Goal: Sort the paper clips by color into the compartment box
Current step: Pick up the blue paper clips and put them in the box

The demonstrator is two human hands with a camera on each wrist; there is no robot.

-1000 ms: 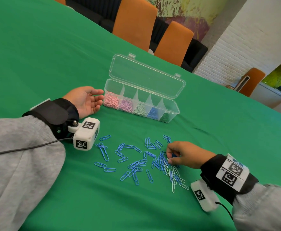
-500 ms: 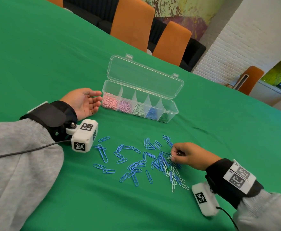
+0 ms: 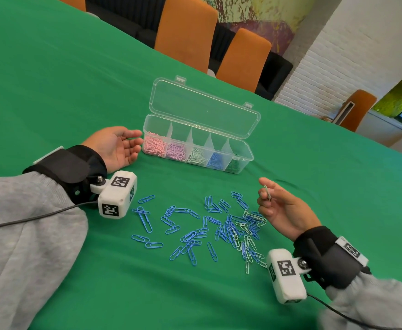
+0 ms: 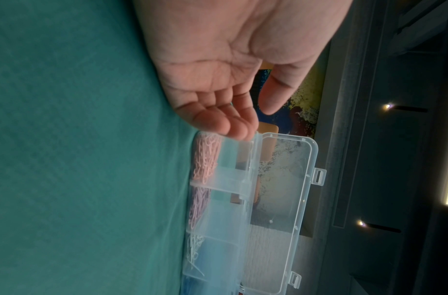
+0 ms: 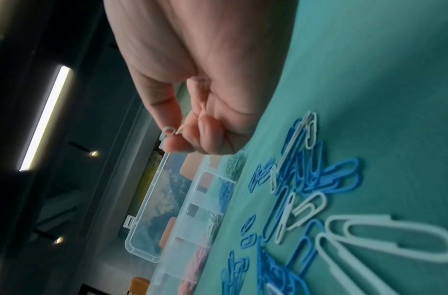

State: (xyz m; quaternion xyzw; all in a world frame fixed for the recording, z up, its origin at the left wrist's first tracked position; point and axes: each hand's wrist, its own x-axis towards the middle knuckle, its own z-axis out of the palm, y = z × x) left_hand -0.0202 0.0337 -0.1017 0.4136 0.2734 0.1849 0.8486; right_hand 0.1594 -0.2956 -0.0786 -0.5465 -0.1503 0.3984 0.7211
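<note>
A clear compartment box (image 3: 249, 155) (image 4: 245, 209) (image 5: 167, 223) stands open on the green cloth, lid tipped back. Its compartments hold pink, purple, pale green, blue and dark green clips. Several blue and pale green paper clips (image 3: 221, 227) (image 5: 301, 179) lie scattered in front of it. My right hand (image 3: 281, 207) (image 5: 192, 111) is lifted above the right side of the pile and pinches one pale green clip (image 3: 267, 192) (image 5: 167, 132) between thumb and fingertips. My left hand (image 3: 116, 146) (image 4: 230, 79) lies palm up on the cloth, fingers loose and touching the box's left end, holding nothing.
The green table cloth (image 3: 52, 79) stretches far to the left and behind the box. Orange chairs (image 3: 185, 32) stand along the table's far edge. White camera blocks hang under both wrists (image 3: 117, 197), the left one just above the leftmost clips.
My right hand has risen from the pile and turned upward, carrying one pale green clip away to the right. The left hand stayed beside the box.
</note>
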